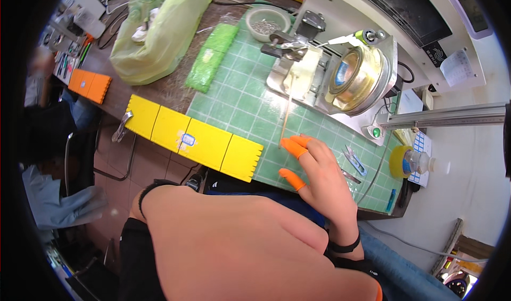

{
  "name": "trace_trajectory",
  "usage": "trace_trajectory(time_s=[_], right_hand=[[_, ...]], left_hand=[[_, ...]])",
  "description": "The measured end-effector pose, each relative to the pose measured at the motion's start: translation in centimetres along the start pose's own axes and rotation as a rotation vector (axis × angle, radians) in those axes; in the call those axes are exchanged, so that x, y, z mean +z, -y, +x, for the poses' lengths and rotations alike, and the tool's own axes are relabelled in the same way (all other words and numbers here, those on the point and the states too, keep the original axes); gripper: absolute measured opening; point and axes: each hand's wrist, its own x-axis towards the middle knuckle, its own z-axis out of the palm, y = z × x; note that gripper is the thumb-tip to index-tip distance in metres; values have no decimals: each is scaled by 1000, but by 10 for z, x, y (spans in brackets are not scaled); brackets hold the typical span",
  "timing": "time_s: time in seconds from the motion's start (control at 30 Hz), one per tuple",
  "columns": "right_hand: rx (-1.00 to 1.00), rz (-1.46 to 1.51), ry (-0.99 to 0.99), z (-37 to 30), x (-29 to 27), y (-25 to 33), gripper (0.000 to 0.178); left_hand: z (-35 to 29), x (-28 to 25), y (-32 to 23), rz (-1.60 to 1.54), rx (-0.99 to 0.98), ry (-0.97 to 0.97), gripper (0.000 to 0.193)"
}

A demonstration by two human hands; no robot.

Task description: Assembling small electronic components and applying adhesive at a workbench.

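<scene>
My right hand (324,178) hovers above the green gridded cutting mat (250,106), orange finger cots on its thumb and two fingers. Those fingers are spread, with nothing visible between thumb and forefinger. A thin wooden stick (286,119) ends close beside the forefinger's tip; whether they touch I cannot tell. The stick runs up to a pale pad (303,77) on the metal machine bed. My left hand (255,237) is raised very close to the camera and fills the lower middle. One orange cot shows at its edge, while most of its fingers are hidden or cut off.
A yellow notched strip (194,139) lies along the mat's front edge. Tape-like roll (348,80), bowl of small metal pieces (263,24), green packet (213,56) and plastic bag (159,40) stand farther back. Snips (355,161) and a yellow-liquid bottle (402,161) are at right.
</scene>
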Motion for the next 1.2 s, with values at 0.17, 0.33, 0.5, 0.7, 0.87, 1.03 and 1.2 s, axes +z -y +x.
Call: trace_trajectory(time_s=[0.17, 0.33, 0.5, 0.7, 0.87, 1.03, 1.2], right_hand=[[84, 2, -19, 16, -5, -11, 53], [93, 1, 49, 35, -3, -6, 51], [102, -7, 69, 47, 4, -26, 42], [56, 9, 89, 59, 3, -19, 36], [84, 65, 103, 55, -1, -23, 35], [68, 88, 93, 51, -5, -34, 32], [31, 78, 55, 52, -15, -32, 29]], left_hand=[[18, -38, -8, 70, -107, 2, 27], [15, -89, -22, 637, -182, -117, 14], [13, -161, 0, 1510, -844, -335, 21], [-15, -238, 76, 1659, -1160, -21, 21], [-22, -258, 105, 1610, -1234, 32, 24], [-24, -261, 109, 1554, -1230, -28, 20], [-26, -268, 97, 1320, -1011, -176, 16]])
